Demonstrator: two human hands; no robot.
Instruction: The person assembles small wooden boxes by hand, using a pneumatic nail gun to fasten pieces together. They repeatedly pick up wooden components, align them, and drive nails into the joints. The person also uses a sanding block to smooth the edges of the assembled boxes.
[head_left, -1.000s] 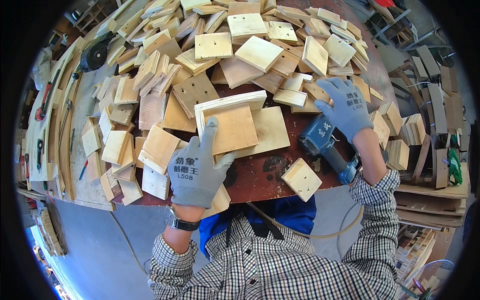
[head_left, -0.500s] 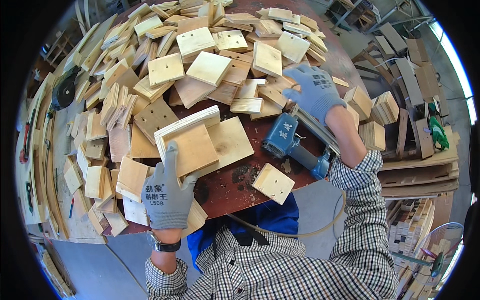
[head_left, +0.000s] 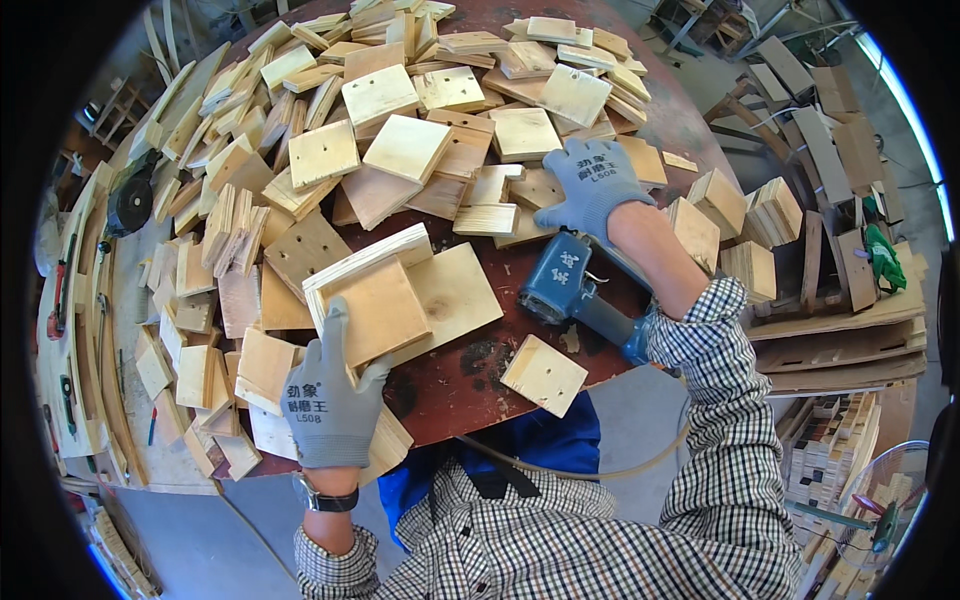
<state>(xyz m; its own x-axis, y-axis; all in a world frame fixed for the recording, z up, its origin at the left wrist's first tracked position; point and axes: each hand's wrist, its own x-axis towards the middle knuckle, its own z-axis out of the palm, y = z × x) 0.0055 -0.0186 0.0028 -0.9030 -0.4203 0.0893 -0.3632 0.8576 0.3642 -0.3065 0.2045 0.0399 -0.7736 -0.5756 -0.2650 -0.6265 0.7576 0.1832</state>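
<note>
My left hand [head_left: 335,405], in a grey glove, grips a square wooden block [head_left: 375,310] by its near left corner, the index finger laid along its face. That block sits on a larger flat board [head_left: 450,295], with an upright layered strip [head_left: 370,265] along its far edge. My right hand [head_left: 595,187], also gloved, is over the near right side of the wood pile with its fingers spread; its fingertips reach the pieces there. Below its wrist a blue nail gun [head_left: 560,280] lies on the table, partly hidden by my forearm. A loose square board [head_left: 543,375] lies at the table's front edge.
A large heap of wooden pieces [head_left: 400,150] covers the far and left parts of the red table [head_left: 470,385]. Stacked blocks [head_left: 718,203] stand at the right edge. A black tape-like roll [head_left: 130,205] and long wood strips lie left. A hose [head_left: 580,468] hangs in front.
My right hand has moved a little left and nearer, its fingers spreading. A square board beside it in the pile now lies turned and flatter. My left hand keeps its grip on the block.
</note>
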